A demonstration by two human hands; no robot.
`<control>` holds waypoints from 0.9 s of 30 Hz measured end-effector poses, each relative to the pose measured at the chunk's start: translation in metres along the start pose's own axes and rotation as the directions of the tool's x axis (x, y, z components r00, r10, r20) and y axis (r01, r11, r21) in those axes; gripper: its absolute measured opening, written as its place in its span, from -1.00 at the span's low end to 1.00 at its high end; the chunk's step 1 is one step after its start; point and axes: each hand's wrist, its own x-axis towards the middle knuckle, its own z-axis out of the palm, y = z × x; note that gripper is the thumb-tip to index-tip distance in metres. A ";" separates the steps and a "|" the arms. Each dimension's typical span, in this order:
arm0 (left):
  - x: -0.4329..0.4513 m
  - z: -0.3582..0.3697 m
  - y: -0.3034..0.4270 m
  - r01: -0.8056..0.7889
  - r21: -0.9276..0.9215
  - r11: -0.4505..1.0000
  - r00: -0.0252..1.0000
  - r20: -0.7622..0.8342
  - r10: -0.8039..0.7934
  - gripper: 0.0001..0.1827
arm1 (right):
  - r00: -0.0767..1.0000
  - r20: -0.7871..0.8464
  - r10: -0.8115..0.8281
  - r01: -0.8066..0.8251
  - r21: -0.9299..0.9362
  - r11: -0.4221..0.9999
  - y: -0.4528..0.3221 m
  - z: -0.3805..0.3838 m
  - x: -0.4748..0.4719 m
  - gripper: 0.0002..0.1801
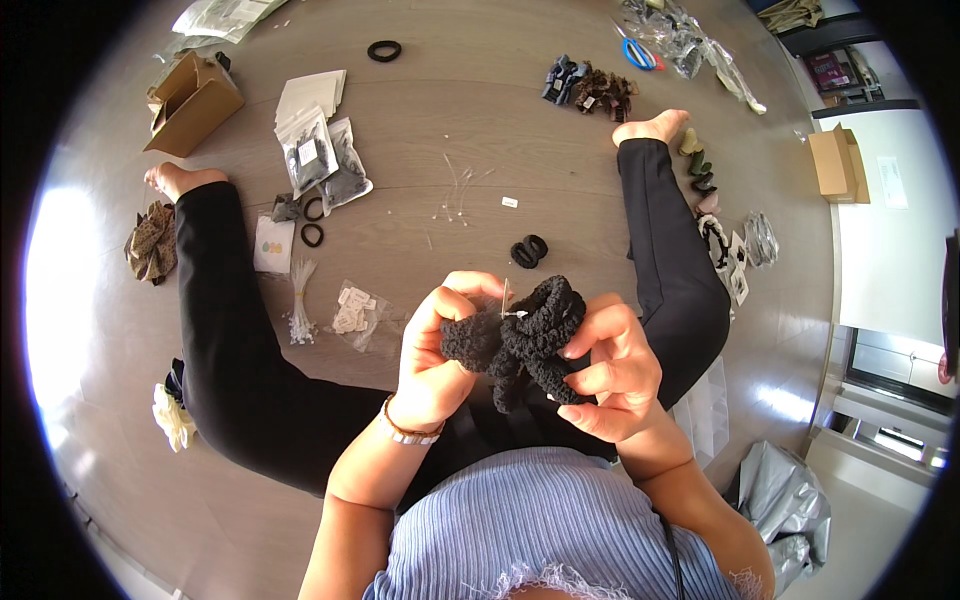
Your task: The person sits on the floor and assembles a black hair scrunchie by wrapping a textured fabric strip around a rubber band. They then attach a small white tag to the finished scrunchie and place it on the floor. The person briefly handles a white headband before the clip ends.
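Observation:
Between my hands, above my lap, is a bunch of black fluffy hair ties [546,322]. My left hand [442,345] pinches its left part, with thumb and forefinger near a clear plastic tag fastener [505,296] that stands up from the bunch. The fingers of my right hand [615,367] are closed on the right side of the bunch. On the floor just beyond lie black hair ties [529,251]. A bundle of white tag fasteners [301,300] and a clear bag of small white tags [354,309] lie beyond my left hand.
Zip bags of black items [307,154], thin loose fasteners [461,191] and a small white label [509,202] lie between my legs. Farther off are blue-handled scissors [640,55], patterned scrunchies [606,91] and an open cardboard box [196,105]. A grey plastic bag [784,495] is at right.

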 end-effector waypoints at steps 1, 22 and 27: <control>0.000 -0.001 0.000 0.008 0.011 1.000 1.000 -0.004 -0.008 -0.85 | 0.998 -0.065 -0.027 0.023 -0.063 0.998 -0.001 0.001 0.002 -0.80; 0.005 0.000 0.002 0.139 -0.112 0.984 0.988 0.083 -0.130 -0.67 | 0.966 -0.138 0.220 -0.206 0.106 0.973 0.027 0.005 -0.013 -0.63; 0.008 -0.006 -0.002 0.208 0.031 0.978 0.977 0.031 -0.209 -0.62 | 0.898 -0.137 0.418 -0.331 0.415 0.847 0.020 0.010 -0.010 -0.26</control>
